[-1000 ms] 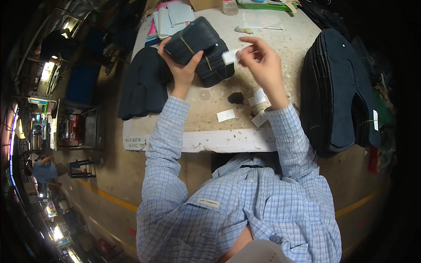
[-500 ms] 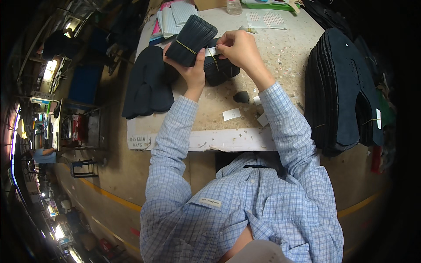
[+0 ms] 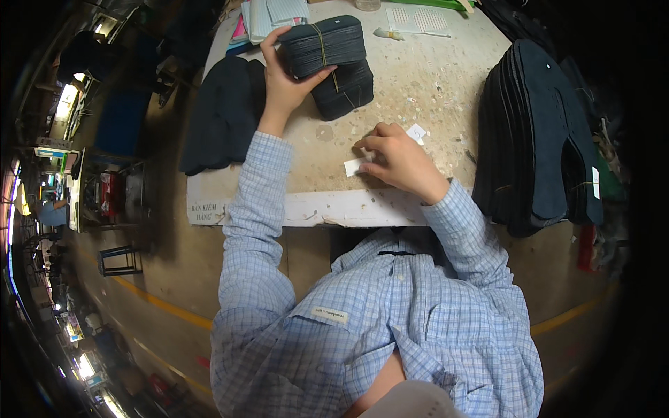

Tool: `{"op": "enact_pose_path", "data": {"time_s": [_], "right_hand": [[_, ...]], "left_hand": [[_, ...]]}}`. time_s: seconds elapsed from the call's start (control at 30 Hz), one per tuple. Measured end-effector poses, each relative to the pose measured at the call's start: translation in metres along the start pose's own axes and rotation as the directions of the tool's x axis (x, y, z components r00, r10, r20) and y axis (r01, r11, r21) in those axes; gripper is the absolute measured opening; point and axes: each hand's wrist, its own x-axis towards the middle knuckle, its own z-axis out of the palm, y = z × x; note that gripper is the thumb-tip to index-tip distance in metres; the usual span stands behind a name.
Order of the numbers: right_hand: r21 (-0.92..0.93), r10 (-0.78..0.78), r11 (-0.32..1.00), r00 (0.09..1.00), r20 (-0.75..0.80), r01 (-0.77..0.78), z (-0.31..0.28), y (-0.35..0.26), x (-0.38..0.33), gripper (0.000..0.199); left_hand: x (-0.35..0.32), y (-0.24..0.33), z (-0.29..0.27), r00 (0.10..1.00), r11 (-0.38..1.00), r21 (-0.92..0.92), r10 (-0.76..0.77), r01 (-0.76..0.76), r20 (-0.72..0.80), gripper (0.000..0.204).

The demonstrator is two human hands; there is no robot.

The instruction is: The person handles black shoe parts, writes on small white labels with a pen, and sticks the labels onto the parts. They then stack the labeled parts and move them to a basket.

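My left hand [image 3: 287, 85] is closed on a thick bundle of dark cut pieces [image 3: 324, 47], bound with a yellowish rubber band. Its thumb presses the near side and the fingers reach round the left end. That bundle sits over a second banded dark bundle [image 3: 345, 92], whose top is partly hidden. Lower right, my right hand [image 3: 401, 157] is over the tabletop, fingers bent, with a gap between thumb and index finger. Its thumb is at a white paper slip [image 3: 353, 167]. Another marked slip [image 3: 416, 133] lies just beyond the knuckles. What lies under the palm is hidden.
A stack of dark pieces [image 3: 226, 115] lies on the left of the table [image 3: 306, 209]. Tall stacks of larger dark pieces [image 3: 536, 132] stand on the right. Papers [image 3: 275, 17], a printed sheet [image 3: 418, 21] and a green tray [image 3: 439, 4] are at the back.
My right hand has left the lower bundle and come down to the slips; the slip it pinched there no longer shows. My left hand has turned its bundle level above the lower one.
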Motion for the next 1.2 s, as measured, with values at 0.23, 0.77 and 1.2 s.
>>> {"op": "enact_pose_path", "data": {"time_s": [0.23, 0.77, 1.2], "right_hand": [[0.050, -0.030, 0.998, 0.998, -0.056, 0.033, 0.008, -0.001, -0.003, 0.016], [-0.041, -0.038, 0.999, 0.792, -0.609, 0.016, -0.064, -0.014, 0.148, 0.017], [-0.323, -0.323, 0.938, 0.653, -0.685, 0.126, -0.049, -0.034, 0.144, 0.012]], "left_hand": [[0.002, 0.011, -0.008, 0.998, 0.987, -0.159, -0.019, 0.027, 0.051, 0.079], [-0.003, -0.002, 0.003, 0.981, 0.916, -0.356, -0.194, 0.184, 0.008, 0.076], [-0.010, -0.004, 0.009, 0.985, 0.919, -0.361, -0.175, 0.161, -0.007, 0.083]]}}
